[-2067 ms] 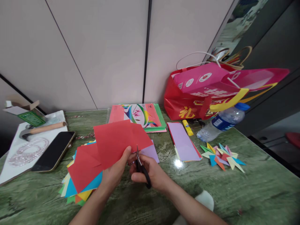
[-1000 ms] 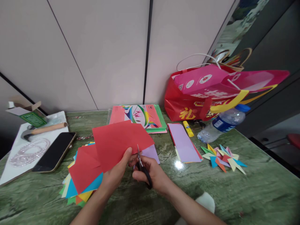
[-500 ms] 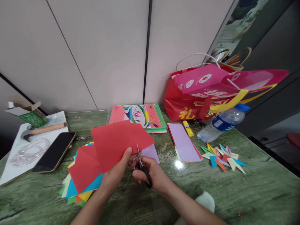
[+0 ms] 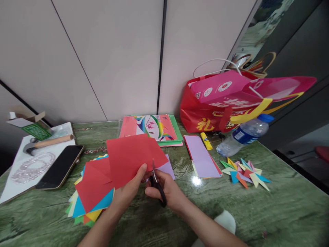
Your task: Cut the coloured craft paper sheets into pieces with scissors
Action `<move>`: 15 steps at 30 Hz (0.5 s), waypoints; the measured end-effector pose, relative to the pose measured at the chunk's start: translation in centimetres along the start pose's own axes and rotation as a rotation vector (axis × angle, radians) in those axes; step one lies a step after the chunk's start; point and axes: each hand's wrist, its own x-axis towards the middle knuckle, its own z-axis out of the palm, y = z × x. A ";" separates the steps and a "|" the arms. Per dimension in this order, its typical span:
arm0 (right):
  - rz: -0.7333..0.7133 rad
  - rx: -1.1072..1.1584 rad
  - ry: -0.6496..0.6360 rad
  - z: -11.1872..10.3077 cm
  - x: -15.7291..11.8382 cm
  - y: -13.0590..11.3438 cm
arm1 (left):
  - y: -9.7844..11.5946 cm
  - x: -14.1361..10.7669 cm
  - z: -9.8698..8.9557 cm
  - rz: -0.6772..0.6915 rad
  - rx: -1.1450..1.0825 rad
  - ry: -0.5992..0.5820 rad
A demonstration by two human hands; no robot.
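Note:
A sheet of red paper [image 4: 128, 156] is held up in my left hand [image 4: 132, 185], its thumb pressed on the front near the lower right edge. My right hand [image 4: 167, 190] grips a pair of black-handled scissors [image 4: 160, 192] whose blades point up at the paper's right part. Part of the red sheet lies to the right of the blades. Below and left of the held sheet is a fanned pile of coloured paper [image 4: 95, 202] with red paper on top. Behind my right fingers lies a piece of purple paper [image 4: 168, 168].
Right of my hands lie purple paper strips [image 4: 202, 156], a yellow glue stick [image 4: 206, 141] and folded paper stars [image 4: 246, 172]. A water bottle [image 4: 243, 133] leans near a red bag [image 4: 205, 113]. Paper packs [image 4: 151, 127] lie behind; a phone [image 4: 60, 167] and hammer [image 4: 48, 142] are left.
The red sheet and my left hand have shifted slightly right. The scissor blades are now more upright, and the handles appear more spread.

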 end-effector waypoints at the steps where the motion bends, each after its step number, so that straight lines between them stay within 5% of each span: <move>1: 0.000 0.007 -0.003 0.0 0.0 -0.1 | -0.1 -0.1 0.0 0.008 0.020 -0.004; 15: 0.003 -0.007 0.010 0.0 0.0 -0.3 | 0.2 -0.2 0.0 0.030 0.049 0.004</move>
